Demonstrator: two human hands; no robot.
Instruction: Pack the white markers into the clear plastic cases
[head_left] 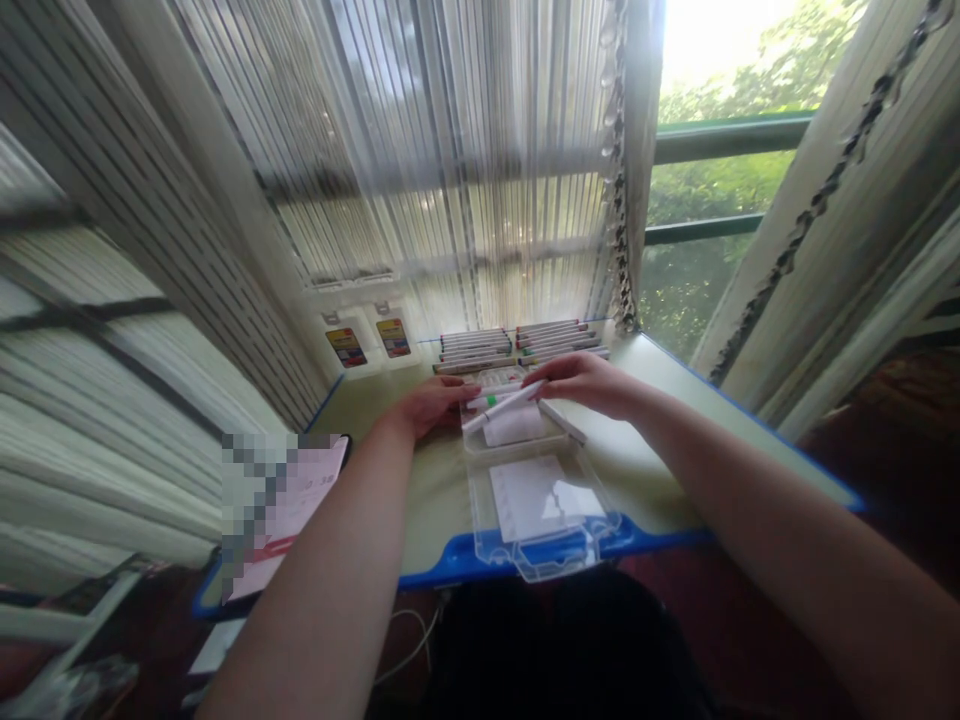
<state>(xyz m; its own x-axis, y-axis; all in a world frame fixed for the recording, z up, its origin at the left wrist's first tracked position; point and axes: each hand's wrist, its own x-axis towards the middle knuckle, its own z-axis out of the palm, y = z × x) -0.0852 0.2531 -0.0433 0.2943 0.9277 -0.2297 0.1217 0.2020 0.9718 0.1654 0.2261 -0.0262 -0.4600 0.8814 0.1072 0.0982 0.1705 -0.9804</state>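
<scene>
A clear plastic case (471,445) lies unfolded on the table, its lid toward me and a white paper sheet (525,495) inside the lid. My right hand (581,383) pinches a white marker (506,408) and holds it slanted over the case's far half. Beneath that marker, another white one with a green band (491,400) lies across the case. My left hand (439,402) grips the case's left side, its fingertips close to the marker ends. A further white marker (562,422) rests along the right side of the case.
Two stacks of markers (474,347) (556,338) lie at the table's back edge. Two clear cases with coloured labels (345,345) (393,337) stand at the back left. A phone or tablet (300,500), partly pixelated, sits at left. Curtains (450,150) hang behind the blue-edged table (660,430).
</scene>
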